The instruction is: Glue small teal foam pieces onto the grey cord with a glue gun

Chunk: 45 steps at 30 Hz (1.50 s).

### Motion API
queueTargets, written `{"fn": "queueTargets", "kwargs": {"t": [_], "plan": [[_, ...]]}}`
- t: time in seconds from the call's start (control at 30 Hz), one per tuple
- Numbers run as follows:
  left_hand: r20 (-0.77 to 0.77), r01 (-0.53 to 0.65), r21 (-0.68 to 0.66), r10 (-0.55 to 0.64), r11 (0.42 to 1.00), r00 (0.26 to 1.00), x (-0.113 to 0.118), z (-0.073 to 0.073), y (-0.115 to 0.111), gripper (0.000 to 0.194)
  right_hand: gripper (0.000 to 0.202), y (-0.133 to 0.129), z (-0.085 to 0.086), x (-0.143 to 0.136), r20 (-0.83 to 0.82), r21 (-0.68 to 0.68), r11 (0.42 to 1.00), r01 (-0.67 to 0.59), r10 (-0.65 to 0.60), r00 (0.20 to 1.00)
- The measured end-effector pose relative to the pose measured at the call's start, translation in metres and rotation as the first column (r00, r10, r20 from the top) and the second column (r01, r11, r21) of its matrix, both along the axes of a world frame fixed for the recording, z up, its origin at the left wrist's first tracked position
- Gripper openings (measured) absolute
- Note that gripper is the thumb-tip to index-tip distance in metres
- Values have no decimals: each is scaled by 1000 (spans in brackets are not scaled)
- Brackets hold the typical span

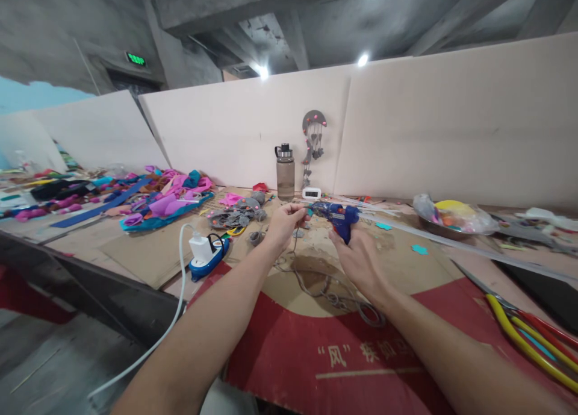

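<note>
My right hand (354, 255) is wrapped round the handle of a blue glue gun (342, 216), whose nozzle points left. Opposite the nozzle, my left hand (285, 223) pinches a small teal felt piece (309, 212) at its fingertips, close to the gun's tip. Grey yarn (325, 288) hangs below my left hand and lies in loops on the cardboard (280, 291). Two teal felt cutouts, one flower-like (419, 250) and one smaller (383, 226), lie right of the gun. Grey felt pieces (239, 213) with small coloured dots are heaped to the left.
A blue power strip (208, 261) with a white charger and cable stands at left. Behind are a water bottle (285, 174), a small clock (311, 193) and a hanging grey felt moon ornament (313, 123). Scissors (524, 324) and a bowl (447, 225) are at right; colourful felt (176, 198) piles left.
</note>
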State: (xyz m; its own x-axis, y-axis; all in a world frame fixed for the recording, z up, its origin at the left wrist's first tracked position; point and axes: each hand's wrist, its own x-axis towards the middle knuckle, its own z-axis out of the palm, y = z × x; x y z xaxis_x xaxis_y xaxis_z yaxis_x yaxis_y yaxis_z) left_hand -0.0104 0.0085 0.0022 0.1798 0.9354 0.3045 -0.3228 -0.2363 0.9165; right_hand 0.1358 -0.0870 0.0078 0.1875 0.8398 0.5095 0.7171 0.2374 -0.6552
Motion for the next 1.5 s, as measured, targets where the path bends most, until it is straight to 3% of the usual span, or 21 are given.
{"fn": "queueTargets", "kwargs": {"t": [1.13, 1.5], "plan": [[14, -11, -8, 12, 1000, 1000, 0, 1, 0, 26, 28, 3, -2, 2, 39, -8, 999, 39, -39, 998], [15, 6, -18, -5, 1000, 1000, 1, 0, -1, 25, 36, 2, -2, 1, 40, 9, 1000, 22, -23, 999]]}}
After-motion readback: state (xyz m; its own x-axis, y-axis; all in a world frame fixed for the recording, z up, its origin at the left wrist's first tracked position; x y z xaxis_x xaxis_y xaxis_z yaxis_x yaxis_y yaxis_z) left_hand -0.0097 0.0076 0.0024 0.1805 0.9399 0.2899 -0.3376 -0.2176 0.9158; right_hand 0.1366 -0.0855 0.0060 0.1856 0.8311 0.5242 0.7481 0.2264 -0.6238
